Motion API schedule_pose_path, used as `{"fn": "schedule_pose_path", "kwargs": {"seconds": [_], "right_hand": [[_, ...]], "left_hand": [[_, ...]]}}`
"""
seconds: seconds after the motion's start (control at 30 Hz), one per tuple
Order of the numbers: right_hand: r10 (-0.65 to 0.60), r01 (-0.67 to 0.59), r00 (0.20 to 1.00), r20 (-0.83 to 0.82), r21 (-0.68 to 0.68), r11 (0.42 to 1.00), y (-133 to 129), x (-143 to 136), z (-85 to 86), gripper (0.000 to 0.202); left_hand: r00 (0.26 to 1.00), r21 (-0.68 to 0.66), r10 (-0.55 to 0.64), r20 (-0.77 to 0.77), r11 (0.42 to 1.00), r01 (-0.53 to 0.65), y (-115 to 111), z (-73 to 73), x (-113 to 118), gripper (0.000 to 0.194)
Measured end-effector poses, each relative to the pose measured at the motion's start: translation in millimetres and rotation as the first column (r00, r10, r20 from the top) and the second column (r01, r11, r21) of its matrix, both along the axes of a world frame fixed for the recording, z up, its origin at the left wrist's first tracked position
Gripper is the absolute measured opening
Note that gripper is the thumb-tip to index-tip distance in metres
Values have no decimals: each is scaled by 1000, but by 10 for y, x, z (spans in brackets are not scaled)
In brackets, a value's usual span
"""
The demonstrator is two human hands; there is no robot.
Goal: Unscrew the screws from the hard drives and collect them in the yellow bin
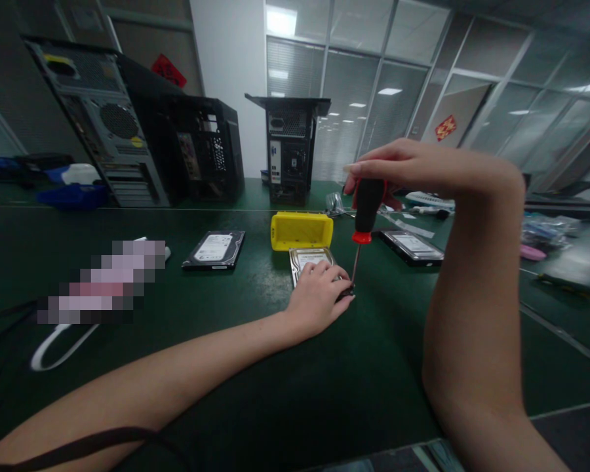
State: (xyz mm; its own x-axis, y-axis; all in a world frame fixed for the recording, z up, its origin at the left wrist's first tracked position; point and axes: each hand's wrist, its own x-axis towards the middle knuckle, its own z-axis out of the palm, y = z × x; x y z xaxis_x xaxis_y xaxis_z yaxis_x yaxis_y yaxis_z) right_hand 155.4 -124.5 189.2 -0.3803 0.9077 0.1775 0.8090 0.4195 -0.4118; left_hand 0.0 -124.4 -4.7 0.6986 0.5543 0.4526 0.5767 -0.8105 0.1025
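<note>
Screwdriver [366, 213] upright, or very nearly so, the right hand [391, 167] had its fingers wrapped around the black handle from above, wrist bent high. A bright red collar finished the handle, and from it a thin metal shaft ran down to the near right corner of a hard drive [307, 257]. That drive lay flat around the middle of the green tabletop [216, 295], well in from the near edge; its far end showed a silvery metal rim around a pale printed label, its near corner looked dark. Over the rest spread the left hand [319, 301], fingers bent and close together; I couldn't tell whether it gripped or merely pressed. Just behind stood a yellow bin [302, 231], its opening facing us. Another drive [214, 249] lay toward the tabletop's left edge, and a third drive [413, 247] toward the right.
</note>
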Motion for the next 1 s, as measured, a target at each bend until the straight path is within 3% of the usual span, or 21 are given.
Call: {"fn": "schedule_pose_path", "kwargs": {"seconds": [1.0], "right_hand": [[-40,40,999,2,-10,999,37,17,-3,48]], "left_hand": [[1000,-19,-4,12,1000,5,-4,5,0,24]]}}
